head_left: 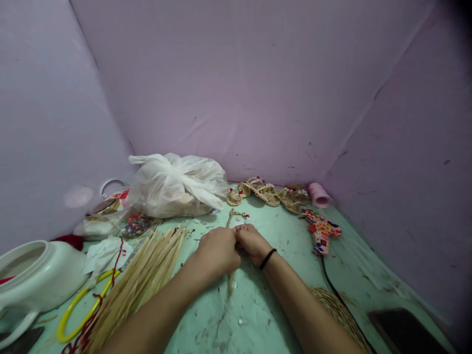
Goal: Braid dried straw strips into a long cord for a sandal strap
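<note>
My left hand (pixel 217 250) and my right hand (pixel 250 242) are closed side by side over the green table (pixel 280 295). Both pinch a thin plaited straw strand (pixel 231 216). One end pokes out beyond the knuckles and the other end trails under my left wrist toward me. A black band circles my right wrist. A bundle of pale straw stalks (pixel 147 270) lies just left of my left forearm.
A tied white plastic bag (pixel 177 184) sits at the back, with small woven straw sandals (pixel 269 192) and a pink thread spool (pixel 319 195) to its right. A patterned glue gun (pixel 321 231) with a black cord lies right. Yellow-handled scissors (pixel 77 305), a white jug (pixel 37 275) and bead bags (pixel 136 223) are left.
</note>
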The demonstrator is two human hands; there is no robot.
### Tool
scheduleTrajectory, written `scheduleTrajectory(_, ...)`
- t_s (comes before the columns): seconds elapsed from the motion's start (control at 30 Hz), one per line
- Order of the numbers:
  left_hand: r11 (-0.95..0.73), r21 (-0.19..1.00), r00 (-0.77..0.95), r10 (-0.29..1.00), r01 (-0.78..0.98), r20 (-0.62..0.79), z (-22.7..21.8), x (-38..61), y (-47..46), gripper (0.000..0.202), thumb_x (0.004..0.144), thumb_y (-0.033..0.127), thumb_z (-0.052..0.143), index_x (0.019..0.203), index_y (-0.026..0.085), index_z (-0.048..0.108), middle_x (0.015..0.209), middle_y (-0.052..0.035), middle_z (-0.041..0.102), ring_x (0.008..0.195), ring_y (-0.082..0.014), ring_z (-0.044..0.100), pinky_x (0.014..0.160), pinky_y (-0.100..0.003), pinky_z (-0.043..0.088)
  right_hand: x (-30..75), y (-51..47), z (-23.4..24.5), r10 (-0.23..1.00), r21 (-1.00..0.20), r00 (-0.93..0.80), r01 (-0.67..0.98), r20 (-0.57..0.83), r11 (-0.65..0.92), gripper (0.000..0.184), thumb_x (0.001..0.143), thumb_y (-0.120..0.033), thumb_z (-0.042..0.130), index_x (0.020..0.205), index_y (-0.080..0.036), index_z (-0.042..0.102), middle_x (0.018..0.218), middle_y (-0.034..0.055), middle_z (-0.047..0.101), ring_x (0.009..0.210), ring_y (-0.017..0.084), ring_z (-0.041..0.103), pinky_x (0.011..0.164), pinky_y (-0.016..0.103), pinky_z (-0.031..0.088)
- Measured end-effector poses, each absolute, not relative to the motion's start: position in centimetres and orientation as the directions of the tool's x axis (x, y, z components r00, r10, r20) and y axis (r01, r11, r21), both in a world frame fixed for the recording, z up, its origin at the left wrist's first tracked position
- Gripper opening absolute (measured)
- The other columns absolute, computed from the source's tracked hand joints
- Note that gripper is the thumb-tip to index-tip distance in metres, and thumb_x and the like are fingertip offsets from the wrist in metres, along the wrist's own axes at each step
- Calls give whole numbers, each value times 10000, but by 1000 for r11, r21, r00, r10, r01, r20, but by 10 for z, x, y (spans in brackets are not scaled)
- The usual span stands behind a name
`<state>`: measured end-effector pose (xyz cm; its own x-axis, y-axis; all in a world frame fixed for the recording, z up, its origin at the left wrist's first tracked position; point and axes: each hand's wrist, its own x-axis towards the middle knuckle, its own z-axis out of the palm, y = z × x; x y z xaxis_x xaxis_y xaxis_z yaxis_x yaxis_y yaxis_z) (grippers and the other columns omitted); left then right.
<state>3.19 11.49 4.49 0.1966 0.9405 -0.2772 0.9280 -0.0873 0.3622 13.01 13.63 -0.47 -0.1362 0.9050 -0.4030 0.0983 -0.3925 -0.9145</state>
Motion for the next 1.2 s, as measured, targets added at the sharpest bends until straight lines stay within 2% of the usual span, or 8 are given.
scheduleTrajectory(0.1,22,476,101,967,879,-233,45,15,133,178,639,237,483,606,112,605,529,-87,578,516,-172,550,478,-243,372,134,138,-3,885,-910,-213,82,-414,-407,73,480,-87,435,446,-137,477,318,-67,351,302,30,213,345,198,98)
scheduleTrajectory(0.17,211,625,50,927,752,-373,42,10,141,166,651,192,443,615,111,584,395,-26,490,362,-122,455,398,-223,328,137,139,-3,869,-910,-283,50,-407,-410,51,505,-112,461,476,-129,499,345,-63,380,304,23,195,346,196,77)
scheduleTrajectory(0.3,456,779,237,776,430,-585,30,12,143,92,612,112,450,570,105,531,416,-7,497,347,-83,438,362,-185,309,142,141,-6,854,-910,-343,10,-393,-415,26,520,-129,487,495,-134,490,403,-49,447,317,19,229,346,185,101)
scheduleTrajectory(0.53,403,750,160,818,524,-552,15,10,144,123,555,175,504,447,133,465,313,56,326,273,-39,244,323,-187,137,145,148,-15,919,-933,-315,335,-239,-128,84,528,-77,472,492,-130,526,441,-20,509,402,53,375,401,174,258)
scheduleTrajectory(0.73,335,842,178,880,422,-440,0,10,147,89,506,158,484,440,143,426,344,56,326,320,-33,209,360,-199,109,143,143,-7,964,-733,-259,666,-52,140,142,549,-94,472,568,-140,604,533,23,596,498,96,474,462,190,306)
scheduleTrajectory(0.87,296,860,153,909,415,-387,-4,15,147,90,459,128,484,406,139,411,351,48,333,357,-46,268,374,-199,150,143,138,8,981,-586,-184,803,-69,109,118,541,-149,509,545,-147,628,503,35,578,481,106,453,454,212,273)
scheduleTrajectory(0.97,359,833,115,890,422,-442,5,20,144,109,459,117,471,392,146,389,316,54,305,325,-38,226,357,-200,116,141,134,17,987,-509,-110,860,-122,33,94,525,-180,540,505,-146,625,483,53,566,461,110,425,443,232,235)
scheduleTrajectory(1.2,502,808,145,815,308,-561,16,17,142,174,490,130,450,396,170,309,300,72,248,282,-21,148,340,-202,42,131,125,24,978,-503,-209,846,-12,175,105,542,-142,550,472,-155,627,502,69,583,448,112,423,456,259,205)
